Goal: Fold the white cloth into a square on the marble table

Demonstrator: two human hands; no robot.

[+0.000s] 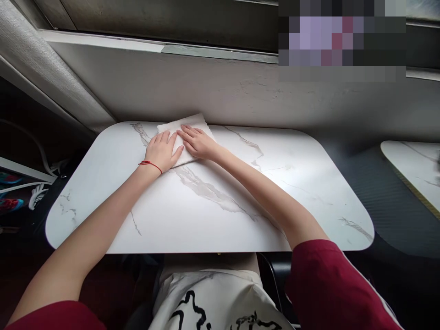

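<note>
A white cloth (pixel 187 123) lies flat near the far edge of a white marble-patterned table (pixel 275 183), its upper corner reaching the table's back edge. My left hand (pixel 161 149), with a red string bracelet at the wrist, rests on the cloth's left side, fingers stretched out and thumb apart. On the cloth's right part lies my right hand (pixel 198 141), fingers extended flat and pointing left. The fingertips of both hands come close together. Neither hand is wrapped around the cloth; both press on it from above.
Behind the table stands a pale wall (pixel 213 91) below a window ledge (pixel 103 43). A second marble-patterned tabletop (pixel 415 160) is at the right. White cables (pixel 37 192) and dark items sit at the lower left. A blurred patch covers part of the window.
</note>
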